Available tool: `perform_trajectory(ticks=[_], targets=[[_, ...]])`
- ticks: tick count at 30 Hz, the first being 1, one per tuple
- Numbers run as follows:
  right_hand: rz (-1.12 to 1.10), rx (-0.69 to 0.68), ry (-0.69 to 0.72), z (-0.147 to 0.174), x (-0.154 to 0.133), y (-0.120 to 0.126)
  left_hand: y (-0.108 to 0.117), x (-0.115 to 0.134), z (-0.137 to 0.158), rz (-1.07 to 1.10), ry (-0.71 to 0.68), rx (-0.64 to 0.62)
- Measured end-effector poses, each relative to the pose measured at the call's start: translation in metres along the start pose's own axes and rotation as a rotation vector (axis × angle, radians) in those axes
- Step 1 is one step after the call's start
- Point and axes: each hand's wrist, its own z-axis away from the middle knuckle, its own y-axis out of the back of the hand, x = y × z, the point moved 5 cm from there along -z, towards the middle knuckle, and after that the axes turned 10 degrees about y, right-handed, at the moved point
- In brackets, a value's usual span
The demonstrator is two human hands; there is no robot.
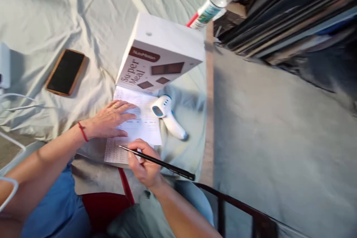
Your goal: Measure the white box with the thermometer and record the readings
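My left hand (115, 119) lies spread on a printed white sheet (147, 130), pressing it to the cloth. A ring and a red wristband (83, 131) are on that arm. My right hand (145, 163) grips a black pen (167, 166), its tip pointing left just at a lower sheet covered in small marks (113, 152). Whether the tip touches the paper, I cannot tell. To the right of the papers lies a white and blue infrared thermometer (169, 117). Behind them stands a white "Super Meal" box (167, 44), over the top sheet's far edge.
A phone (66, 71) in a brown case lies on the pale cloth (106, 15) at left, near a white device (5, 65) and white cables (16, 102). A plastic bottle (220, 2) is behind the box. Stacked dark items (279, 22) fill the far right.
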Motion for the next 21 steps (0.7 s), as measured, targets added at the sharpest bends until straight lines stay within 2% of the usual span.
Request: perform_trajectory(ticks=[7,21], targets=[[0.019,0.042,-0.018,0.001,0.014,-0.005,0.003,0.003,-0.004,-0.026,-0.013,0.054],[0.028,-0.075,0.010,0.002,0.015,-0.010,-0.001,0.002,-0.005,-0.036,-0.020,0.051]])
